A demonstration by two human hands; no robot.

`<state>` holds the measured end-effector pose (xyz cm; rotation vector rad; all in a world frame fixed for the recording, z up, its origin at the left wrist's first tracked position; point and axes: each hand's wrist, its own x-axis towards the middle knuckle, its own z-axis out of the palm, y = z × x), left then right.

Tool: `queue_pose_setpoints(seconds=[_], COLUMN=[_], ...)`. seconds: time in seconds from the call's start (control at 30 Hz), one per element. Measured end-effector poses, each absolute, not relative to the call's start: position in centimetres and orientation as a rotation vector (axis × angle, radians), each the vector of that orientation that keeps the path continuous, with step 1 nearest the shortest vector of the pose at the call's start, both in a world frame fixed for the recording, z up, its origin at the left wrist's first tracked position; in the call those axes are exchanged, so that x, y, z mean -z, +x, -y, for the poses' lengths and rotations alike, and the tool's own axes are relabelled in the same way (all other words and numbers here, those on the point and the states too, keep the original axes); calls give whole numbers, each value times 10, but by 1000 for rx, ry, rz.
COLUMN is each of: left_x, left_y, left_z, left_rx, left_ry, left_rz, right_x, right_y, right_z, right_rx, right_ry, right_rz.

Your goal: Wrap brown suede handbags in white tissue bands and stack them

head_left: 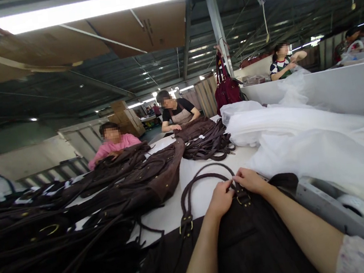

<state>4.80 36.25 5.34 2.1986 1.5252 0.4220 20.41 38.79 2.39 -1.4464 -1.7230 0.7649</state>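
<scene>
One large dark brown fabric bag (263, 242): lying on the white tabletop (170, 214) directly before the wearer; its inside is hidden, so I cannot list contents. Fittings on it that I can count: two brass-coloured buckles (186, 226), anchoring dark brown cord-like handles (204, 177) that arch above its top edge. Hands, two: on my feed the left hand (223, 199) pinches the handle base just above the nearer-to-right buckle, and the right hand (251, 181) grips the same spot, fingertips of both nearly meeting. One grey metal tray (313, 195), at the right forearm: I log one white rounded object (358, 208) inside. One maroon bag (228, 90), hanging by the post; contents unseen. Brown bags heaped at left (147, 177): several, overlapping too much for me to count. White translucent sheeting (303, 138): one broad pile, right. Co-workers plainly seen, three: one pink sleeve (96, 159), one apron (182, 116), one checked top (279, 70).
</scene>
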Motion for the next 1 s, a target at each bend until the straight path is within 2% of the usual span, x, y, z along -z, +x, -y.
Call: queue_pose_setpoints(seconds=[0.23, 0.33, 0.5, 0.67, 0.77, 0.87, 1.0], left_x=[-78, -76, -66, -84, -105, -125, -149], left_y=[-10, -44, -72, -76, -83, -89, -86], left_z=[-373, -374, -379, -393, -394, -385, -368], left_rx=[-478, -387, -405, -702, -884, -1041, -1189], left_ry=[1852, 1641, 1501, 1399, 1382, 1429, 1504], left_rz=[-2386, -2557, -2493, -2281, -2069, -1862, -1621], right_x=[-16, -18, -20, -16, -19, -47, -119], right_y=[201, 196, 191, 190, 189, 181, 154], right_z=[-383, -378, -375, -375, -378, -386, -402], right_rx=[-671, -693, -738, -730, -571, -303, -29], right_ry=[-1534, -1469, -1412, -1386, -1310, -1227, -1180], right_rz=[1902, 1986, 2016, 2004, 1937, 1832, 1937])
